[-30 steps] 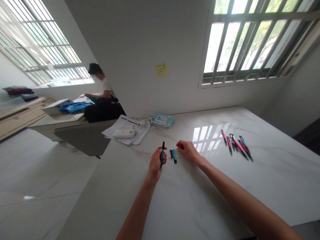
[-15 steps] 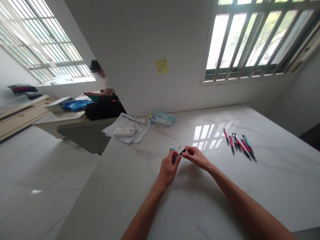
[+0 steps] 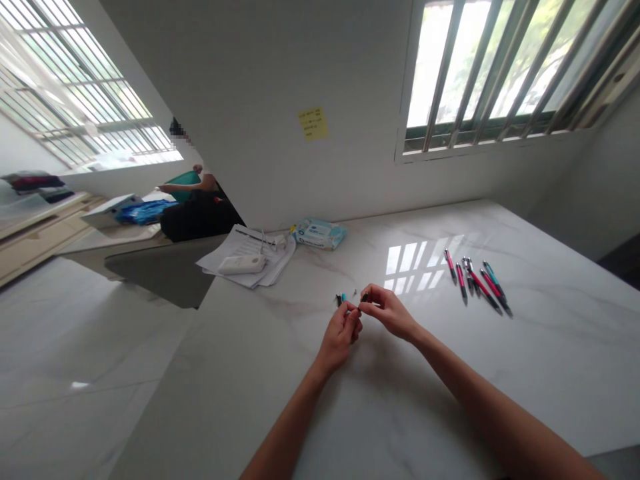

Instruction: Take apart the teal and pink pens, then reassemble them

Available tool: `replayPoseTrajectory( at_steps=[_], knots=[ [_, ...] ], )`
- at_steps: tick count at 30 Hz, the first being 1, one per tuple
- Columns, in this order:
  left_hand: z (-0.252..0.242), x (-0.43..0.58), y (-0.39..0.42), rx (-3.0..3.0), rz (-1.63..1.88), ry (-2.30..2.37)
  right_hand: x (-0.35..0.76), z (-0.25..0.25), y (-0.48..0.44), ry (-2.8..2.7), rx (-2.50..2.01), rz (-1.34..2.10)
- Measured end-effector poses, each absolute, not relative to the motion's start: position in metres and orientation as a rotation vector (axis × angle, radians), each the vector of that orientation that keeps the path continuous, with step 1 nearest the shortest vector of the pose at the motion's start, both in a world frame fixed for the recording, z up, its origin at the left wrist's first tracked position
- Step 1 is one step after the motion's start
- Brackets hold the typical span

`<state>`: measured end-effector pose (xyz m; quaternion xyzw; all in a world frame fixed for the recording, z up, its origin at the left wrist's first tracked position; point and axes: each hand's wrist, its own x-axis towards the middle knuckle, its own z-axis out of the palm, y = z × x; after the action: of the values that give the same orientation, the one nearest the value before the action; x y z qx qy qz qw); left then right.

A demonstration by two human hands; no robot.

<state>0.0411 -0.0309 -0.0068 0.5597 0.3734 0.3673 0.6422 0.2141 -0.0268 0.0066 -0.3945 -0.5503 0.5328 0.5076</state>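
My left hand (image 3: 341, 333) is closed near the middle of the table, its fingers curled inward. A teal pen piece (image 3: 344, 298) with a dark part beside it sticks out past its fingers; the rest is hidden. Close by on the right, my right hand (image 3: 389, 312) pinches a small black pen part (image 3: 365, 297) between thumb and fingers. Its lower end meets the left fingertips. A tiny metallic piece (image 3: 355, 292) lies on the table just beyond the hands.
Several red, teal and dark pens (image 3: 475, 277) lie on the right of the marble-patterned table (image 3: 420, 400). A wipes pack (image 3: 319, 234), papers (image 3: 273, 270) and a white device (image 3: 243, 264) sit along the back left. Another person's arm (image 3: 187, 187) shows at the far left.
The black part has turned more upright in my right hand. My left fingers have curled further in. The camera view has shifted slightly, and the other person now handles a green item.
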Motion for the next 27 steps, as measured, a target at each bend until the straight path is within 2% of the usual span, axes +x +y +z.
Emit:
replayPoseTrajectory(
  at_steps=[27],
  knots=[
    [-0.007, 0.046, -0.038, 1.093, 0.908, 0.739, 0.218, 0.019, -0.032, -1.306, -0.819, 1.288]
  ],
)
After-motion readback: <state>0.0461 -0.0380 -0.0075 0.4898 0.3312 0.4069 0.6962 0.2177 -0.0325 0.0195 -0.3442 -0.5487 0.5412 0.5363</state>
